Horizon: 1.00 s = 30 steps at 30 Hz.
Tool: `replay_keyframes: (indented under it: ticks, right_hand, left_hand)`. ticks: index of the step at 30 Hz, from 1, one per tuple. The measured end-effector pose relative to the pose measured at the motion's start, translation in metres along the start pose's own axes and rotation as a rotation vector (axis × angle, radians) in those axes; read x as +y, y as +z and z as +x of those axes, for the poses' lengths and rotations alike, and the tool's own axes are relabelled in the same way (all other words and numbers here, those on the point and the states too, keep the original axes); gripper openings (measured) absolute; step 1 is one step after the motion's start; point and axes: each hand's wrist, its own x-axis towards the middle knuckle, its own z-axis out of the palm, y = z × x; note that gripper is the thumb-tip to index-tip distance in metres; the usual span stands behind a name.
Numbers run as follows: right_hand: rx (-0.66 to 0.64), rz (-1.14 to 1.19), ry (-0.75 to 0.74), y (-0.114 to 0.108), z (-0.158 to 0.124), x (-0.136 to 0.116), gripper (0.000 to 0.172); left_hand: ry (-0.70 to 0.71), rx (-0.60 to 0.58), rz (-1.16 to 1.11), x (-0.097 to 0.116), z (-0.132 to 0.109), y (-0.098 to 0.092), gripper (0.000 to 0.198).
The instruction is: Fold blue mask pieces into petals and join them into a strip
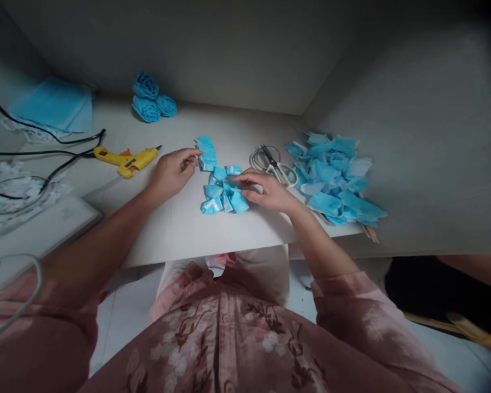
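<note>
Small folded blue pieces, apparently cut fabric or paper, lie in the middle of the tabletop. My left hand (175, 170) is at the left edge of an upright row of blue pieces (207, 154), its fingers curled and the index fingertip and thumb closed at that edge. Over a loose cluster of blue pieces (225, 197) reaches my right hand (265, 189), palm down, thumb and index finger apart. Its fingertips touch or hover just above the cluster; which one I cannot tell. Scissors (279, 166) with white handles lie just beyond the right hand.
A large heap of blue pieces (337, 177) covers the right side, with thin sticks (370, 233) under it. A yellow glue gun (133, 162), black cables and a white box (65, 221) sit left. Behind are rolled blue flowers (149, 101) and stacked blue sheets (55, 106).
</note>
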Motion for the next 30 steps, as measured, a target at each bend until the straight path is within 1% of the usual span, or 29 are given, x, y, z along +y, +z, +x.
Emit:
replay_keyframes:
  ticks: [2,6,7,10,13,15,17,20,22,24,26,28,30]
  right_hand:
    - [0.009,0.090,0.030,0.001,0.004,0.001,0.030]
    - [0.065,0.238,0.097,0.006,0.008,0.002,0.012]
    - [0.059,0.249,0.111,0.007,0.008,0.002,0.013]
    - [0.048,0.304,0.132,0.008,0.007,-0.003,0.028]
    - [0.119,0.336,0.129,0.005,0.008,-0.004,0.046]
    - [0.182,0.276,0.146,0.003,0.014,0.002,0.056]
    - [0.202,0.192,0.172,0.004,0.024,0.013,0.066]
    - [0.129,0.073,0.172,0.011,0.040,0.030,0.082]
    - [0.081,0.035,0.166,0.017,0.045,0.032,0.087]
    - [0.066,0.043,0.171,0.024,0.044,0.025,0.087]
    - [0.055,0.093,0.180,0.029,0.038,0.013,0.083]
    - [0.009,0.180,0.173,0.033,0.032,0.001,0.078]
    - [-0.032,0.242,0.141,0.034,0.030,-0.006,0.074]
  left_hand:
    - [0.020,-0.011,-0.001,0.000,-0.001,0.002,0.040]
    - [0.048,-0.038,-0.003,0.000,-0.002,0.005,0.040]
    - [0.047,-0.043,-0.001,0.001,-0.002,0.005,0.040]
    - [0.041,-0.057,-0.001,0.002,-0.003,0.006,0.040]
    - [0.026,-0.062,-0.029,0.002,-0.004,0.008,0.040]
    - [0.005,-0.068,-0.064,0.001,-0.005,0.009,0.039]
    - [-0.016,-0.076,-0.103,0.000,-0.005,0.010,0.038]
    - [-0.031,-0.082,-0.144,-0.002,-0.006,0.010,0.039]
    - [-0.040,-0.089,-0.153,-0.002,-0.006,0.009,0.040]
    - [-0.050,-0.103,-0.145,-0.001,-0.006,0.008,0.043]
    - [-0.053,-0.123,-0.128,0.000,-0.007,0.007,0.046]
    - [-0.041,-0.144,-0.118,0.001,-0.007,0.008,0.048]
    - [-0.019,-0.157,-0.124,0.000,-0.008,0.009,0.050]
